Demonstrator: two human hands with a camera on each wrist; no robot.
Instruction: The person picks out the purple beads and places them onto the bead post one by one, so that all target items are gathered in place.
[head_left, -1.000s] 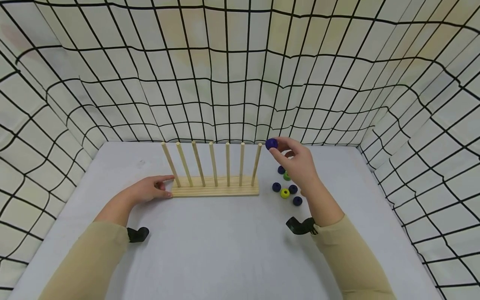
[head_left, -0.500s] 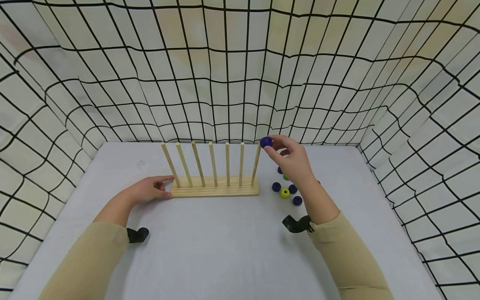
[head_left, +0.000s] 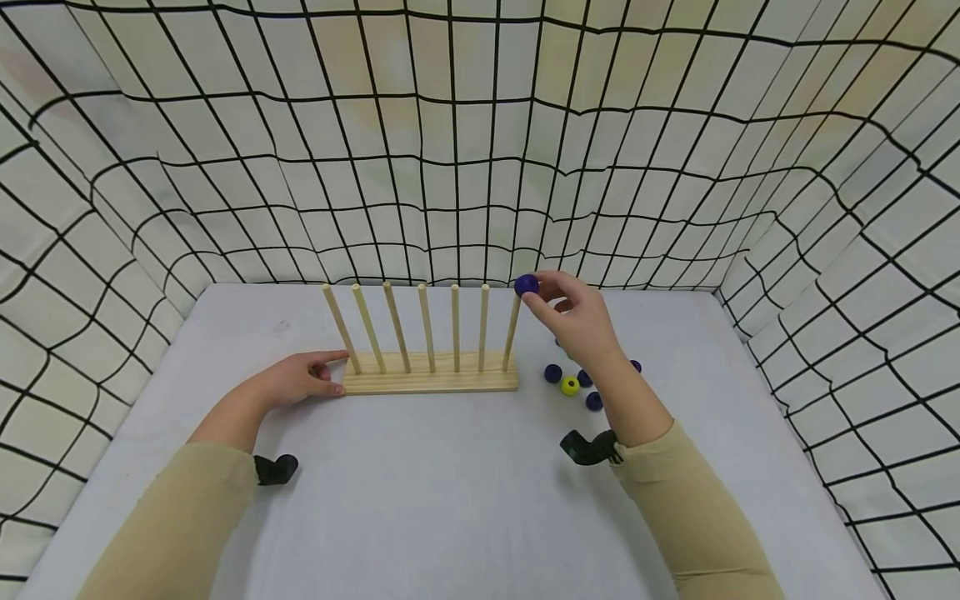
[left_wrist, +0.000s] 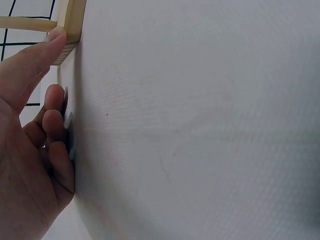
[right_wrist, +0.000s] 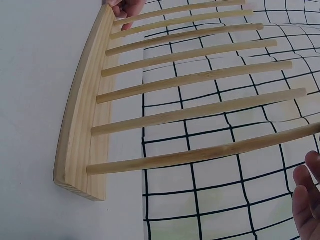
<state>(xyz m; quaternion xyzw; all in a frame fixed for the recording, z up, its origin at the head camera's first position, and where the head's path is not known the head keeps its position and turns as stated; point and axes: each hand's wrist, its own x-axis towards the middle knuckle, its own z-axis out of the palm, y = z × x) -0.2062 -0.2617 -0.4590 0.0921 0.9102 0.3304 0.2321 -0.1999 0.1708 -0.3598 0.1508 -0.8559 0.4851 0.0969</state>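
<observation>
A wooden peg rack [head_left: 431,383], a flat base with a row of bare upright pegs, lies on the white table. At its left end my left hand [head_left: 300,379] holds the base between thumb and index finger; the left wrist view shows a fingertip against the base's end [left_wrist: 74,20]. My right hand [head_left: 581,317] pinches a dark purple bead [head_left: 527,285] right at the tip of the rightmost peg [head_left: 512,333]. In the right wrist view that peg [right_wrist: 200,152] runs toward the curled fingers of my right hand [right_wrist: 309,195], and the bead is out of view.
Right of the rack lie several loose purple beads [head_left: 552,373] and a yellow bead [head_left: 570,386], some partly hidden behind my right hand and wrist. White walls with a black grid [head_left: 465,183] enclose the table at the back and sides.
My right hand has moved slightly left with the purple bead, from beside the rightmost peg to its tip. The left hand and the rack have stayed in place.
</observation>
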